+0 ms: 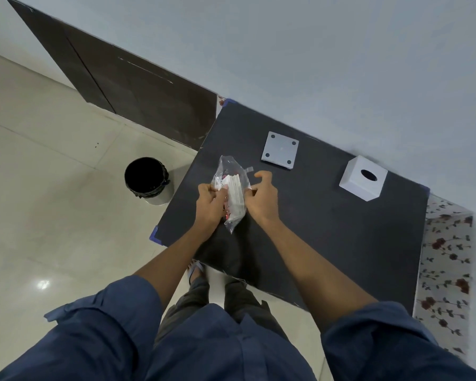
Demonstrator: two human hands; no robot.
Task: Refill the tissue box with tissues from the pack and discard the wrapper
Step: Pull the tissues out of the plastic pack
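Above the black table (327, 243) I hold a tissue pack (235, 192) in a clear plastic wrapper with red print. My left hand (210, 204) grips the wrapper's left side. Pinching the right side is my right hand (261, 196). The white stack of tissues shows through the opened wrapper, whose loose top end sticks up. The white cube tissue box (363, 178) with a round hole on top stands at the table's far right. Its flat white base plate (280, 150) with four dark dots lies apart from it, near the far edge.
A bin (148, 180) lined with a black bag stands on the tiled floor left of the table. A wall runs behind the table, with a dark wooden panel (127, 86) at the far left. Floral cloth (445, 270) shows at the table's right edge.
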